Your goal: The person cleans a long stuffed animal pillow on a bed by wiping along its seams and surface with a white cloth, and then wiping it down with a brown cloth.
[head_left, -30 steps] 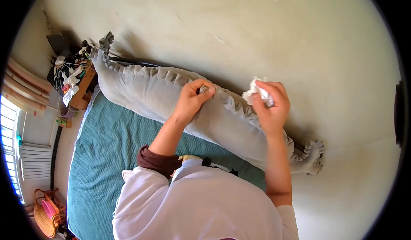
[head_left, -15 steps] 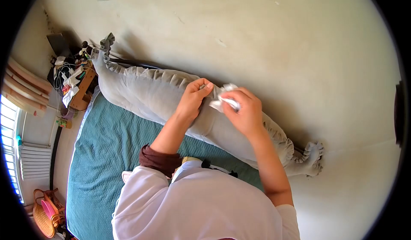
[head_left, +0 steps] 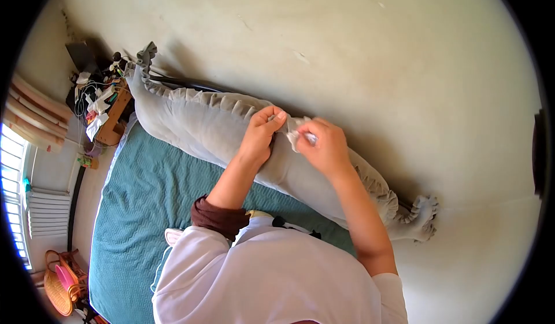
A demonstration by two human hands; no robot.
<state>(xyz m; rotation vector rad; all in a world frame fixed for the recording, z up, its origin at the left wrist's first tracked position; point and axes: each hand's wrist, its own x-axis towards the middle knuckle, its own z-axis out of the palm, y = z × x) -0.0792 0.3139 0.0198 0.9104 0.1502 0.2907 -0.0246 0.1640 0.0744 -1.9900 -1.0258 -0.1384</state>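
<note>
A grey fabric headboard cover with a ruffled upper edge stretches along the wall. My left hand is closed on its ruffle near the middle, thumb on top. Just to the right, my right hand pinches a crumpled white tissue against the same stretch of ruffle. Fingers hide much of the tissue, and its outline is slightly blurred.
Below the headboard lies a bed with a teal quilted cover. A cluttered wooden nightstand stands at the left end. A wicker basket sits at lower left. The pale wall rises behind.
My right hand has shifted slightly left and up, and less of the white tissue shows. My left hand keeps its grip on the ruffle.
</note>
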